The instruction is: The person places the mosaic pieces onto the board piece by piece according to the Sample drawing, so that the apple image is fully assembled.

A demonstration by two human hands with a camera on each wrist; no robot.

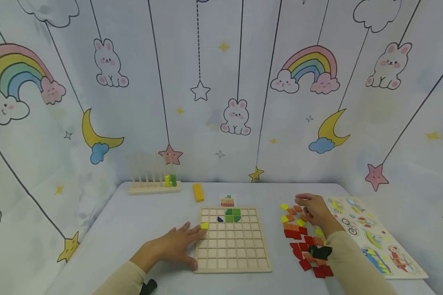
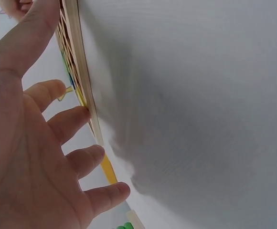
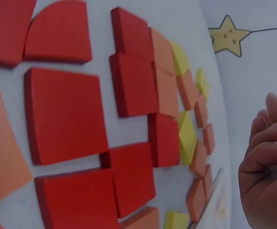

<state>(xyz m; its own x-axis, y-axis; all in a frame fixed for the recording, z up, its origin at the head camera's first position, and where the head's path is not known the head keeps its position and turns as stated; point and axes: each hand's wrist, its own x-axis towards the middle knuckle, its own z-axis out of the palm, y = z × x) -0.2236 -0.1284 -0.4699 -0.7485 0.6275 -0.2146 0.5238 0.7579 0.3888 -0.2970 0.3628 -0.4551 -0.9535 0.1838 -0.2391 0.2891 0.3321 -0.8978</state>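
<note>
My left hand (image 1: pixel 179 246) lies spread at the left edge of a wooden grid board (image 1: pixel 232 265), its fingertips by a yellow square tile (image 1: pixel 204 225) in the left column. Near the top of the board are green tiles (image 1: pixel 233 215), two of them with rounded corners, and a small dark blue piece (image 1: pixel 220 219). Over the right end of the loose tiles hovers my right hand (image 1: pixel 316 211), fingers loosely bent, no tile showing between them. Red tiles (image 3: pixel 67 114), orange tiles (image 3: pixel 167 95) and yellow tiles (image 3: pixel 187 138) lie beneath and beside it.
Behind the board lie a small picture card (image 1: pixel 227 200) and a yellow-orange block (image 1: pixel 198 192). A wooden peg stand (image 1: pixel 153 188) with green and yellow beads is at the back left. Along the right edge lies a picture puzzle board (image 1: pixel 376 237), partly behind my right forearm.
</note>
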